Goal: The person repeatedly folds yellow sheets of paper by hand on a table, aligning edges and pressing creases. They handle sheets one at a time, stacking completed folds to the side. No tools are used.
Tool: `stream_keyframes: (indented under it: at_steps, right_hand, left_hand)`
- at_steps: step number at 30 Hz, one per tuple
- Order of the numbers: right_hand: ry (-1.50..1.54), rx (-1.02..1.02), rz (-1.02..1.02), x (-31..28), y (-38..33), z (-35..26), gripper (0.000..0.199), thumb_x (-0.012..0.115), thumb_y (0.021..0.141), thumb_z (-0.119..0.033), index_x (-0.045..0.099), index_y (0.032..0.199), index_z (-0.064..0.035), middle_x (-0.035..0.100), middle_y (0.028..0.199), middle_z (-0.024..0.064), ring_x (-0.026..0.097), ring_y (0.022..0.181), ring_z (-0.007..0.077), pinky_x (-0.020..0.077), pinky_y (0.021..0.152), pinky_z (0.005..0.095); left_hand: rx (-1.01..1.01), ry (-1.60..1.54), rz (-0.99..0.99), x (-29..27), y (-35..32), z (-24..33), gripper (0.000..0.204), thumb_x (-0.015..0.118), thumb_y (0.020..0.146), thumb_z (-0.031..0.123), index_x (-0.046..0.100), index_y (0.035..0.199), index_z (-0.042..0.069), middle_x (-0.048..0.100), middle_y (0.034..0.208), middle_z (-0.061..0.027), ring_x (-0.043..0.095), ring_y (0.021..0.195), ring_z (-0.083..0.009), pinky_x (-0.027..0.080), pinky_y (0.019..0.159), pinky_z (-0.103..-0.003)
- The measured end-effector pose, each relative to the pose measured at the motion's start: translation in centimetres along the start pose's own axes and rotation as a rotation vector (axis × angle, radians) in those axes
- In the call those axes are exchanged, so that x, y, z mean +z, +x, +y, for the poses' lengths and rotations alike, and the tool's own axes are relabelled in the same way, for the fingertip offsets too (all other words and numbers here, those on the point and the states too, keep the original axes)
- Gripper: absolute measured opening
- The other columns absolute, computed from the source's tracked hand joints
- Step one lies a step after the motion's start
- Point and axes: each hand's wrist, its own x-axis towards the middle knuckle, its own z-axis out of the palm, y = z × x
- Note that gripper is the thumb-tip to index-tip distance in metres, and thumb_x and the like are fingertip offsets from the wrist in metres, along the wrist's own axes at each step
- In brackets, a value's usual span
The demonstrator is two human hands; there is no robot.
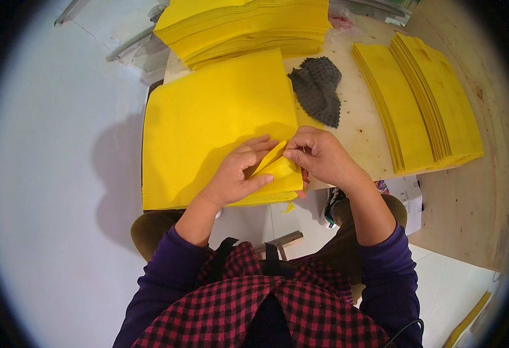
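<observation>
In front of me lies a stack of large yellow fabric-like sheets (208,116), its near right corner under my hands. My right hand (327,156) is closed, thumb and forefinger pinching the raised edge of a yellow sheet (282,168) at that corner. My left hand (240,171) is beside it, the sheet's lifted fold between its thumb and fingers; the thumb presses on the near side and the fingertips lie partly behind the fold. Something small and red shows under the corner beneath my right hand; I cannot make out what it is.
A dark grey cloth with zigzag edges (318,90) lies crumpled on the wooden table (362,136). Narrow stacks of yellow pieces (434,107) stand to the right. Another thick yellow stack (243,29) sits at the back. A white wall (51,174) is on the left.
</observation>
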Motion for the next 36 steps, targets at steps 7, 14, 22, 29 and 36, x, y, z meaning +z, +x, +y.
stream_keyframes:
  at_steps: [7, 14, 22, 29, 36]
  right_hand:
    - [-0.002, -0.240, 0.107, 0.3, 0.2, 0.2, 0.014, 0.065, 0.088, -0.012, 0.064, 0.087, 0.0019, 0.059, 0.078, 0.0115, 0.059, 0.052, 0.0181, 0.0474, 0.049, 0.0282]
    - [0.207, 0.036, 0.081, -0.4, -1.8, -0.9, 0.010, 0.064, 0.091, -0.006, 0.062, 0.091, 0.0036, 0.057, 0.081, 0.0023, 0.058, 0.066, 0.0082, 0.0479, 0.059, 0.0219]
    - [0.221, 0.091, 0.130, 0.9, -2.1, 0.6, 0.011, 0.068, 0.087, -0.008, 0.064, 0.089, 0.0022, 0.058, 0.076, 0.0032, 0.058, 0.061, 0.0088, 0.0493, 0.054, 0.0240]
    - [0.268, 0.209, 0.157, 1.9, -2.1, -0.5, 0.011, 0.070, 0.086, -0.005, 0.062, 0.089, 0.0016, 0.057, 0.076, 0.0001, 0.054, 0.059, 0.0051, 0.0440, 0.050, 0.0208]
    - [0.302, 0.251, 0.132, 1.9, -2.1, -1.6, 0.010, 0.069, 0.087, -0.007, 0.062, 0.088, -0.0001, 0.057, 0.070, -0.0007, 0.053, 0.056, 0.0049, 0.0436, 0.045, 0.0216]
  left_hand:
    - [-0.017, -0.053, -0.016, 0.0, -0.1, -0.5, 0.033, 0.065, 0.088, 0.020, 0.063, 0.110, -0.004, 0.057, 0.126, -0.0200, 0.044, 0.130, -0.0373, 0.035, 0.106, -0.042]
    - [0.036, -0.033, 0.036, 0.2, 0.0, -0.5, 0.020, 0.062, 0.089, 0.015, 0.063, 0.098, -0.003, 0.059, 0.126, -0.0194, 0.049, 0.125, -0.0383, 0.040, 0.102, -0.042]
    - [0.004, -0.034, 0.039, 0.2, -0.1, -0.6, 0.017, 0.061, 0.090, 0.014, 0.061, 0.089, -0.003, 0.059, 0.126, -0.0190, 0.048, 0.126, -0.0375, 0.040, 0.101, -0.041]
    - [-0.005, -0.064, 0.032, 0.1, -0.2, -0.7, 0.024, 0.060, 0.093, 0.019, 0.062, 0.091, -0.005, 0.059, 0.121, -0.0208, 0.046, 0.129, -0.0362, 0.036, 0.104, -0.041]
    - [0.004, -0.056, 0.060, 0.2, -0.2, -0.6, 0.021, 0.059, 0.092, 0.015, 0.058, 0.082, -0.003, 0.059, 0.126, -0.0189, 0.048, 0.127, -0.0364, 0.040, 0.101, -0.040]
